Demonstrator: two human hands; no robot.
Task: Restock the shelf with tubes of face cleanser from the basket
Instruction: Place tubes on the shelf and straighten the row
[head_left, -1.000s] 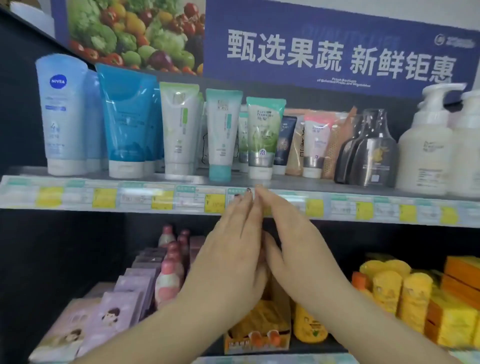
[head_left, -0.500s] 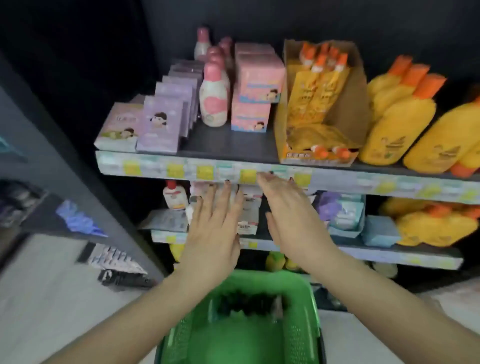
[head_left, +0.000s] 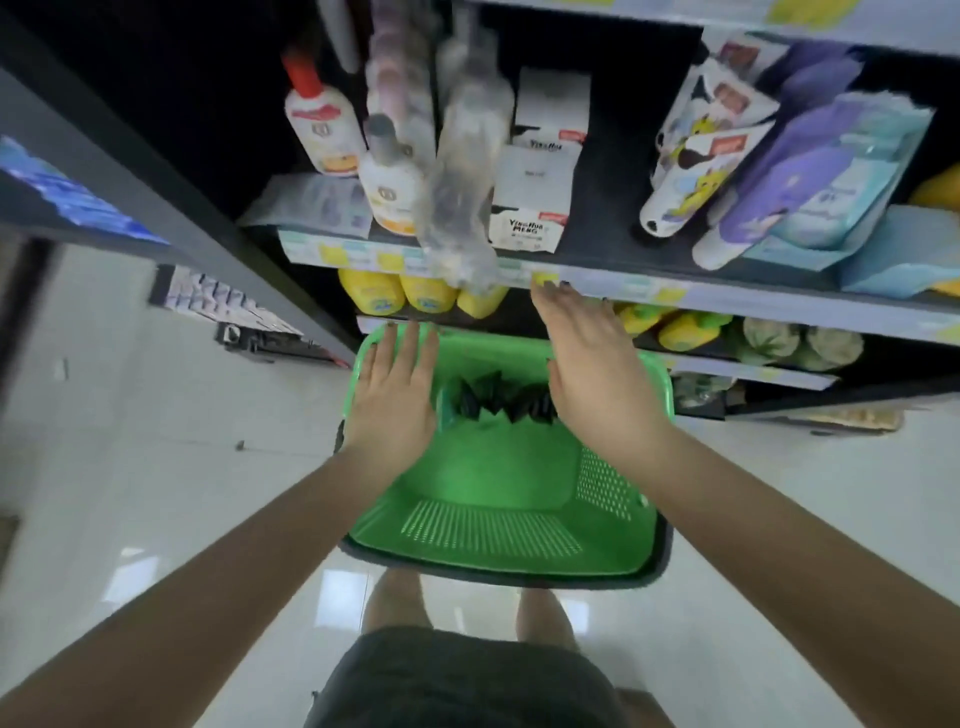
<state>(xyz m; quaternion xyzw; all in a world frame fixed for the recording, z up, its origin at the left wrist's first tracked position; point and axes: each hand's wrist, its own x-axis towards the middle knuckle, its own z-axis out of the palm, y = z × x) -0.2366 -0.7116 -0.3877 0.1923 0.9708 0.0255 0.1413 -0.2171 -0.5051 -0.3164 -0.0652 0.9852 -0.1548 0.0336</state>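
A green plastic basket (head_left: 498, 540) stands on the floor in front of the shelves. Dark tube ends (head_left: 498, 402) show at its far side, between my hands. My left hand (head_left: 395, 384) hovers over the basket's left rim with straight fingers, holding nothing. Over the far right part of the basket, my right hand (head_left: 587, 364) is spread flat and empty, its fingertips near the edge of a low shelf (head_left: 727, 299). The shelf with the face cleanser tubes is out of view.
The low shelf holds white bottles (head_left: 389, 182), white boxes (head_left: 535, 208) and purple and blue packs (head_left: 810, 171). Yellow bottles (head_left: 421, 296) lie on the shelf below. A dark shelf post (head_left: 208, 228) runs at the left. My legs (head_left: 467, 608) stand behind the basket on white tile floor (head_left: 156, 467).
My view has swung from the top cleanser shelf down to the basket on the floor. Both hands came down with it, stayed empty, and moved apart over the basket.
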